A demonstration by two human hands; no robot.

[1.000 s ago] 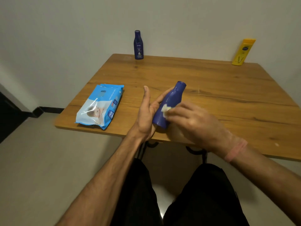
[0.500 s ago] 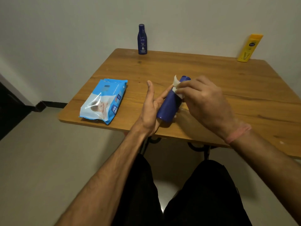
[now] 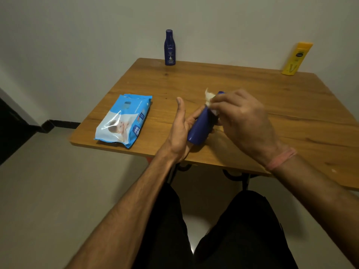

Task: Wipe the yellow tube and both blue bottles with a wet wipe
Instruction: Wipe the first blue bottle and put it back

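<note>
A blue bottle (image 3: 200,129) lies tilted over the near edge of the table, cap end away from me. My left hand (image 3: 179,131) supports it from the left with straight fingers and the thumb up. My right hand (image 3: 242,121) pinches a white wet wipe (image 3: 209,96) against the bottle's neck and cap. A second blue bottle (image 3: 170,48) stands upright at the back edge of the table by the wall. The yellow tube (image 3: 296,59) stands at the back right corner, leaning on the wall.
A light blue pack of wet wipes (image 3: 124,121) lies flat on the near left part of the wooden table (image 3: 252,84). My legs in dark trousers are under the near edge. Walls close the back and right sides.
My right hand slid the wipe up the bottle from its lower body to the neck and cap. The left hand stayed under the bottle.
</note>
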